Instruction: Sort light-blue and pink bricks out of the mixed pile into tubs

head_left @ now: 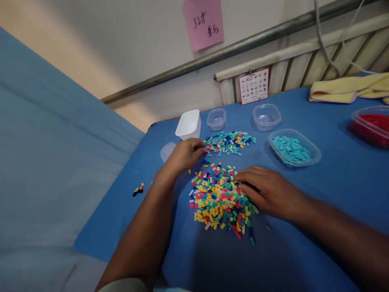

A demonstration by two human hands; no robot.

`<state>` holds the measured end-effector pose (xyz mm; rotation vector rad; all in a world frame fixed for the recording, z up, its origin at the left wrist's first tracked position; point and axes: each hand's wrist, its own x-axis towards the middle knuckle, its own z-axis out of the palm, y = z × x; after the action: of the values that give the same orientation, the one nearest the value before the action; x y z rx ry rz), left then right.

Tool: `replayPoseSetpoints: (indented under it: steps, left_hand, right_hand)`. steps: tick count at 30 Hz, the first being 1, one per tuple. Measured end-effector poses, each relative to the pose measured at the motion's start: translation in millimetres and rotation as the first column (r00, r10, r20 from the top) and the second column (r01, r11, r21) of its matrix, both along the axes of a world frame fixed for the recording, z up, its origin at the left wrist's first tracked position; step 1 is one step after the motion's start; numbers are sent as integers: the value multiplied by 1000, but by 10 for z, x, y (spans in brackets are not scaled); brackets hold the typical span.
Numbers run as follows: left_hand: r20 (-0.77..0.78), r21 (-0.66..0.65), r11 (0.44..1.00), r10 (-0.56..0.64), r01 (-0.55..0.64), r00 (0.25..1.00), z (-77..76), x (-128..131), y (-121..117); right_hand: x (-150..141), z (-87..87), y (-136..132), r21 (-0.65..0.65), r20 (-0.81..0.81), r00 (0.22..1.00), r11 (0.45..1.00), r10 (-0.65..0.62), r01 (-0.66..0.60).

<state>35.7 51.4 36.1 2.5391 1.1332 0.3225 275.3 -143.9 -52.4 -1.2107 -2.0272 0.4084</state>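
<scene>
A large heap of small mixed-colour plastic building bricks (217,196) lies on the blue table. Behind it spreads a second, flatter pile of mixed bricks (225,142), with much light blue and dark blue in it. My left hand (188,154) is at the left edge of this back pile, fingers curled in toward the thumb; whatever they hold, if anything, is hidden. At the right edge of the near heap, my right hand (267,188) reaches in with fingers stretched and a gap above the thumb. Its fingertips touch the bricks.
A clear tub of light-blue bricks (293,150) and a tub of red pieces (375,125) stand right. Behind are a white container (189,125) and two clear tubs (216,119) (266,117). A few joined bricks (138,189) lie left; a yellow cloth (346,89) lies back right.
</scene>
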Motion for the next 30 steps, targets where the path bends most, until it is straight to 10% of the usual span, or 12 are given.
replayPoseSetpoints:
  steps: [12,20,30]
  left_hand:
    - [-360,131,991,45,3,932,-214,168,-112]
    - [-276,76,973,-189,217,942,-206,196,-156]
    - [-234,107,986,-103,131,967,-244,301,-166]
  right_hand:
    - [10,-15,-24,13,5,1000,1000,-5,4]
    - [1,-1,-13,0,-13,1000,1000,-3,3]
    - [-8,14,-7,-9,-25,1000,1000,-3,3]
